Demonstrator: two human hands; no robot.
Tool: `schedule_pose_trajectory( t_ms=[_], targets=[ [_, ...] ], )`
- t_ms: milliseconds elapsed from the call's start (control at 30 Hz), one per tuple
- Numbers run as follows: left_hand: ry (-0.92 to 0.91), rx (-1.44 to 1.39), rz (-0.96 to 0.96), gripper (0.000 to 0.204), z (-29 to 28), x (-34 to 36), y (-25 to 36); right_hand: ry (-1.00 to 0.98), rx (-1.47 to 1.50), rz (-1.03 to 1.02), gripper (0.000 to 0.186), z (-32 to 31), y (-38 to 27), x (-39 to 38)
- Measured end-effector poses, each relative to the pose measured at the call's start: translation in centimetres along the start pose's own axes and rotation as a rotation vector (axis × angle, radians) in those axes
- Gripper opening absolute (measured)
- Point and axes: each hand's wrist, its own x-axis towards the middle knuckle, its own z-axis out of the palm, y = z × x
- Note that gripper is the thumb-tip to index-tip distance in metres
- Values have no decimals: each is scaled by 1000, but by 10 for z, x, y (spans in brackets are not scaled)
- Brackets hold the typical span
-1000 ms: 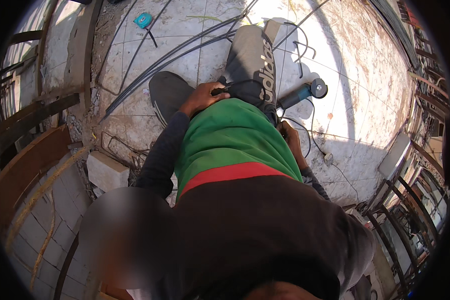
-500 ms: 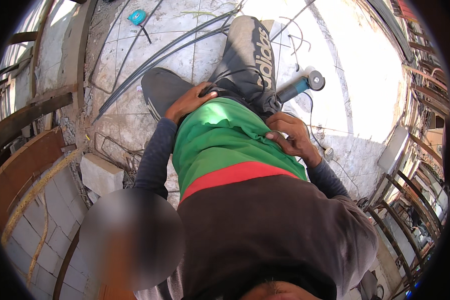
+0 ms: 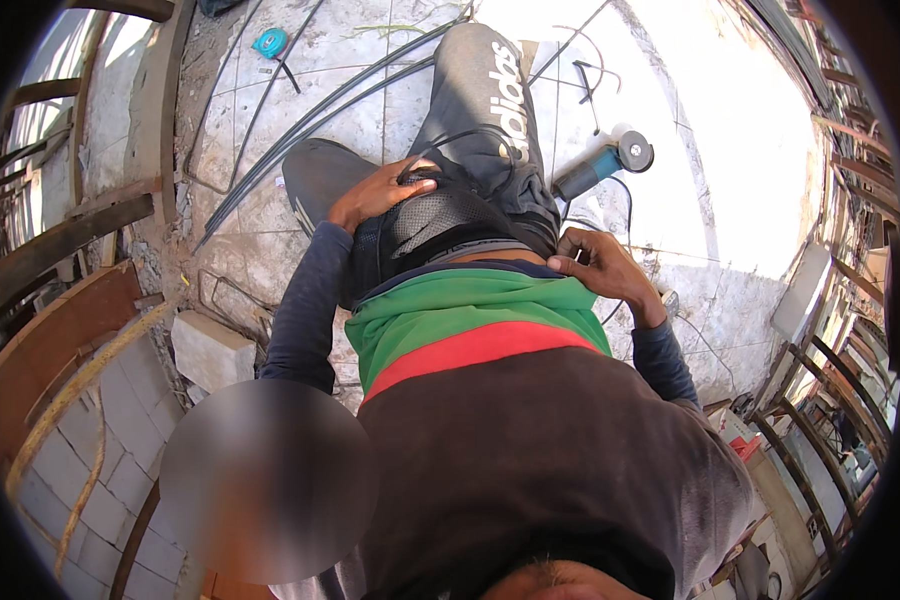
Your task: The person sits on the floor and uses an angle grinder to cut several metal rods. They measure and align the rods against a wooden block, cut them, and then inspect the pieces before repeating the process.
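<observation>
Black mesh fabric (image 3: 425, 222) lies across my lap, over dark grey trousers (image 3: 465, 95). My left hand (image 3: 380, 195) is closed on its far left edge, the thumb on top and some fingers hidden. My right hand (image 3: 605, 268) pinches the right end of the raised hem of my green shirt (image 3: 470, 295). A narrow strip of bare waist shows between shirt and waistband. Just beyond my right hand, an angle grinder (image 3: 600, 170) with a teal body and a round disc lies on the floor beside my leg.
Long thin steel rods (image 3: 310, 120) cross the tiled floor at the left. A teal tape measure (image 3: 270, 42) lies beyond them. Near my left elbow is a pale block (image 3: 213, 350). Bent rod pieces (image 3: 590, 85) lie far right, and metal frames (image 3: 830, 400) stand along the right side.
The green shirt hem has come up toward my chest, uncovering the black mesh and a strip of waist. My right hand has shifted slightly right; my left hand stays nearly in place.
</observation>
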Motion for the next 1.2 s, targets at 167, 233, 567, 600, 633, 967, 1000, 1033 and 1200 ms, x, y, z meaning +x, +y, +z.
schedule_pose_trajectory(
  t_ms=[167, 233, 567, 600, 633, 967, 1000, 1033, 1200],
  targets=[
    [96, -110, -51, 46, -3, -64, 9, 60, 90, 64, 33, 11, 30, 5],
    [76, -96, -27, 46, -7, -80, 6, -30, 141, 124, 27, 15, 55, -2],
    [226, 62, -17, 52, 10, -82, 8, 226, -147, 235, 28, 25, 68, -36],
    [255, 63, -22, 54, 14, -75, 8, 250, -115, 220, 27, 25, 75, -30],
    [283, 68, -26, 57, 16, -69, 12, 267, -84, 206, 27, 24, 82, -22],
    [260, 248, 34, 63, 24, -57, 26, 296, 72, 197, 25, 19, 129, 17],
    [256, 260, 49, 64, 26, -54, 27, 297, 74, 204, 25, 17, 131, 18],
    [252, 271, 62, 64, 27, -51, 30, 295, 76, 201, 25, 17, 133, 19],
    [158, 299, 19, 68, 29, -42, 70, 294, 78, 210, 24, 15, 138, 24]
  ],
)
